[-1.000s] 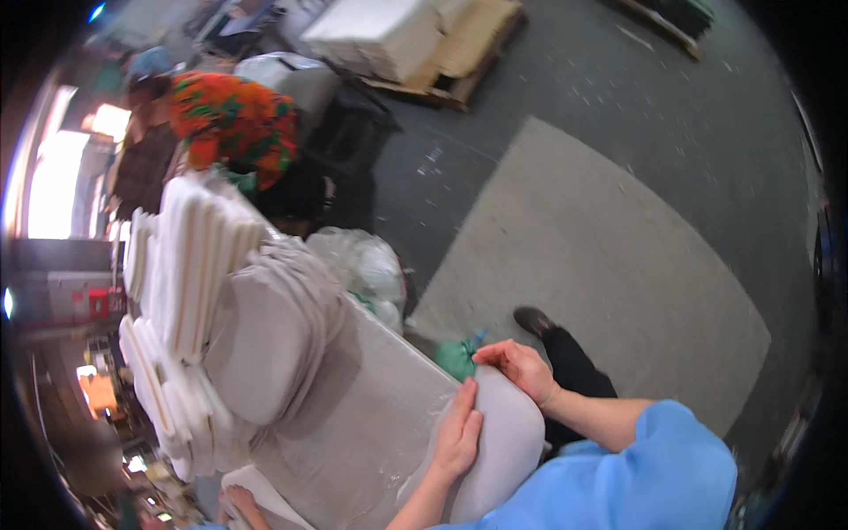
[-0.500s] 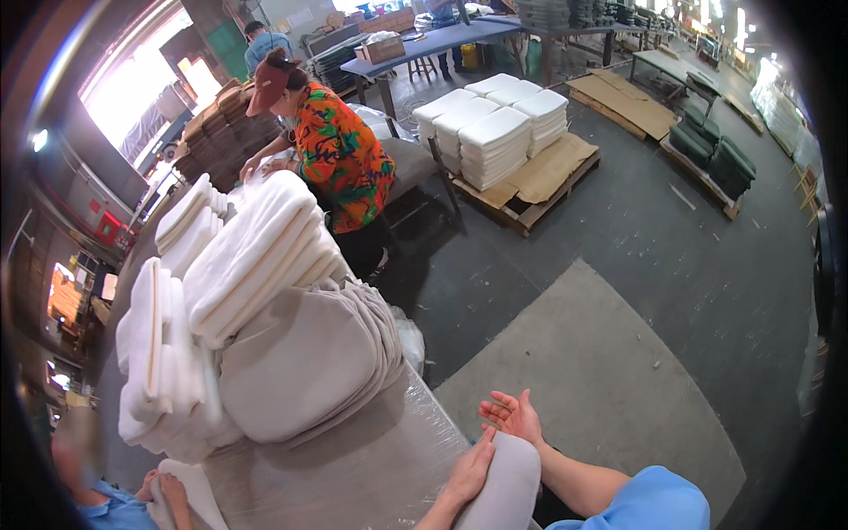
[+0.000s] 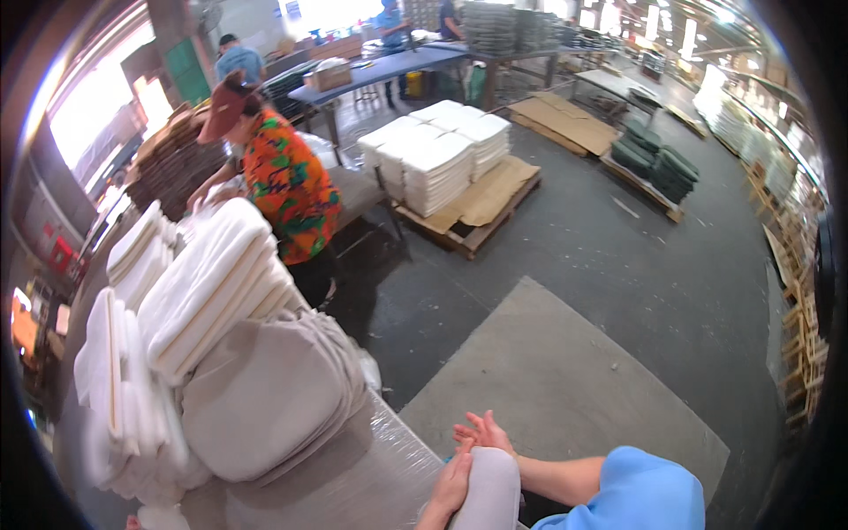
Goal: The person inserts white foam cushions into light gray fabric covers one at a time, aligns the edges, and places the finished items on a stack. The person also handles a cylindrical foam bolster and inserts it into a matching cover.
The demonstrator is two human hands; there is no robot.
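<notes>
Both hands sit at the lower edge of the view, pressed flat against a pale grey cushion (image 3: 486, 490) that stands on its edge between them. Left hand (image 3: 452, 484) lies open along the cushion's left face, fingers straight. Right hand (image 3: 484, 433) rests over the top of it, fingers spread and released rather than clenched — neither hand is closed around the cushion, they only sandwich it. The cushion stands at the near corner of a table (image 3: 353, 477) wrapped in clear plastic film.

Further left on the table lies a stack of grey cushions (image 3: 265, 397), with piles of white pads (image 3: 208, 287) leaning above and beside it. Behind those, a co-worker in an orange flowered shirt (image 3: 287, 190) bends over the table's far end. Well apart on the concrete floor stands a wooden pallet (image 3: 477, 221) loaded with white stacks.
</notes>
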